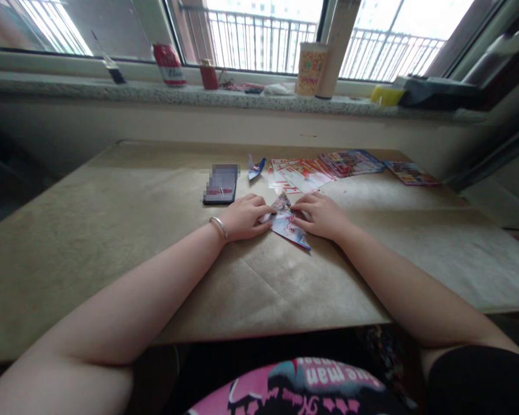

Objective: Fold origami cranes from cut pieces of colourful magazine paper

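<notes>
A folded piece of printed paper point(289, 226) lies on the table between my two hands, with one pointed end toward me and another pointing away. My left hand point(247, 217) grips its left edge between thumb and fingers; a silver bangle circles that wrist. At the paper's right side, my right hand point(319, 215) pinches it, fingers bent over the edge. Just beyond the hands stands a small folded paper figure point(256, 167) with raised points.
A phone point(221, 184) lies left of the paper figure on the table point(90, 230). Loose printed sheets point(300, 174), a stack of leaflets point(352, 162) and a booklet point(412, 172) are at the back right. The windowsill point(242, 99) holds a can point(168, 64) and a paper cup point(310, 69).
</notes>
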Demonstrator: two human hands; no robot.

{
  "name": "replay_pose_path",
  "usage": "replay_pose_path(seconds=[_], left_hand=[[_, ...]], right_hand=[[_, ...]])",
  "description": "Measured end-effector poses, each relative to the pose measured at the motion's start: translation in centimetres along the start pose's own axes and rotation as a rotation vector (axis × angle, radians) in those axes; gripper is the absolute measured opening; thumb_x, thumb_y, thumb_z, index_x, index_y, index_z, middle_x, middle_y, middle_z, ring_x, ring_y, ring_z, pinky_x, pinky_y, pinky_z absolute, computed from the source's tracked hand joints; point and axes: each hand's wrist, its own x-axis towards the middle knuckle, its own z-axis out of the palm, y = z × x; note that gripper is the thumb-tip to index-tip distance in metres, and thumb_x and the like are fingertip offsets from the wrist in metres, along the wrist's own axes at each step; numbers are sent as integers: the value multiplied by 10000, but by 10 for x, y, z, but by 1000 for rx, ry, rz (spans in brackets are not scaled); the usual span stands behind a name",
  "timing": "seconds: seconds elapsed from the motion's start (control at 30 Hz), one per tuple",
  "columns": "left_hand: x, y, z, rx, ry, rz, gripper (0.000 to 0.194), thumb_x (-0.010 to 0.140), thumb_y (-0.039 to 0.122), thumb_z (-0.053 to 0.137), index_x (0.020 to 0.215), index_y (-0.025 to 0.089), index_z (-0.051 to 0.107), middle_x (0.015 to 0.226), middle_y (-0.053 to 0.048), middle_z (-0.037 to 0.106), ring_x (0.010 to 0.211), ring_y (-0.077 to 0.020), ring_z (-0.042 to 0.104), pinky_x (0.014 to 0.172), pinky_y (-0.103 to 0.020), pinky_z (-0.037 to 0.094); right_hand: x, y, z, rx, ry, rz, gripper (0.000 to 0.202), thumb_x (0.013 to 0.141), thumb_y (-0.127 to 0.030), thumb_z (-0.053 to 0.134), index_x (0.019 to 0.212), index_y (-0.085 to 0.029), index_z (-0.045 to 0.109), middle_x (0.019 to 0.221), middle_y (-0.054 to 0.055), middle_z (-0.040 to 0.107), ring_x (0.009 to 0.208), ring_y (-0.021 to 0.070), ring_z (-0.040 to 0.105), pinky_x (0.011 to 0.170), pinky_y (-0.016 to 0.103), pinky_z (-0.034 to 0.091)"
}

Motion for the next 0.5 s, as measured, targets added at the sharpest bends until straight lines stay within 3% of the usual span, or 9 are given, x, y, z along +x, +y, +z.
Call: replay_pose_path(seconds=[0.1, 0.3, 0.5], left_hand=[[0, 1, -1, 0, 7, 38, 369, 903, 387, 518, 1192, 202, 652, 993, -99, 637, 960, -238, 568, 895, -377, 461], [0, 1, -2, -14, 1, 47, 471, 854, 430, 611, 1265, 201, 608, 1049, -108, 631, 982, -243, 569, 911, -378, 471], [0, 1, -2, -30, -16, 60, 486, 851, 467, 620, 1257, 199, 612, 1165, -117, 612, 1071, -257, 559, 976, -395, 453]], right_hand=[[-1, -6, 0, -5, -52, -22, 591, 823, -592, 585, 1236, -176, 654, 1238, 107, 647, 1139, 314, 561, 1013, 466, 420], [-3, -10, -1, 29, -101, -62, 808, 724, -641, 657, 1384, -197, 515, 1370, 120, 561, 1246, 344, 490, 1065, 511, 365], [-3, -15, -3, 91, -80, -83, 630, 716, -510, 691, 1236, -170, 586, 1304, 122, 611, 1194, 311, 539, 1053, 461, 381]])
